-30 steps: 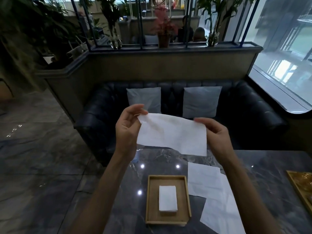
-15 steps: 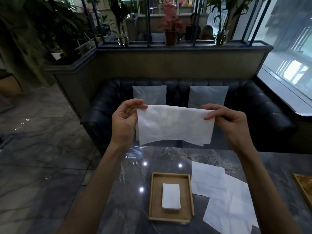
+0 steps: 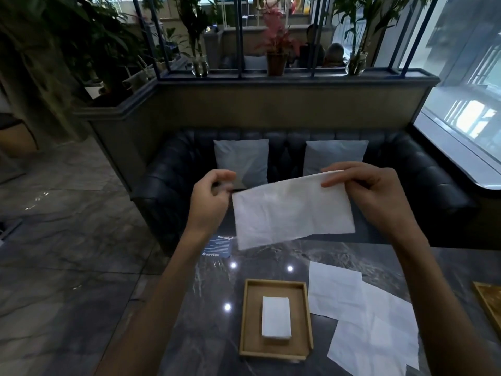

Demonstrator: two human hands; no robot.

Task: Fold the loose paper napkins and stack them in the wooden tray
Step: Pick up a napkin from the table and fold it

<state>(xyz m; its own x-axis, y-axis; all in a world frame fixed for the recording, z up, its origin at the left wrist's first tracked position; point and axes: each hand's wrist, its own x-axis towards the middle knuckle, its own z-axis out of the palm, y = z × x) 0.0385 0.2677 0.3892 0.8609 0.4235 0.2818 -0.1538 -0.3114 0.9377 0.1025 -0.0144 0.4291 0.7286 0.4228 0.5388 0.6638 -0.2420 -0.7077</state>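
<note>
I hold a white paper napkin (image 3: 292, 213), folded in half, in the air above the dark marble table (image 3: 206, 308). My right hand (image 3: 376, 191) pinches its upper right corner. My left hand (image 3: 208, 204) is curled at the lower left corner; blur hides whether it grips the paper. The napkin tilts down to the left. Below it stands the wooden tray (image 3: 244, 321) with a small stack of folded napkins (image 3: 276, 320) in its middle. Several loose napkins (image 3: 352, 302) lie overlapping to the right of the tray.
A blue card (image 3: 217, 246) lies at the table's far left edge. Another wooden tray's corner (image 3: 490, 297) shows at the right edge. A black sofa (image 3: 168, 180) with two grey cushions stands behind the table.
The napkin's left side has dropped, so it now hangs tilted. My left hand's fingers have curled in at that corner, and my right hand keeps its pinch.
</note>
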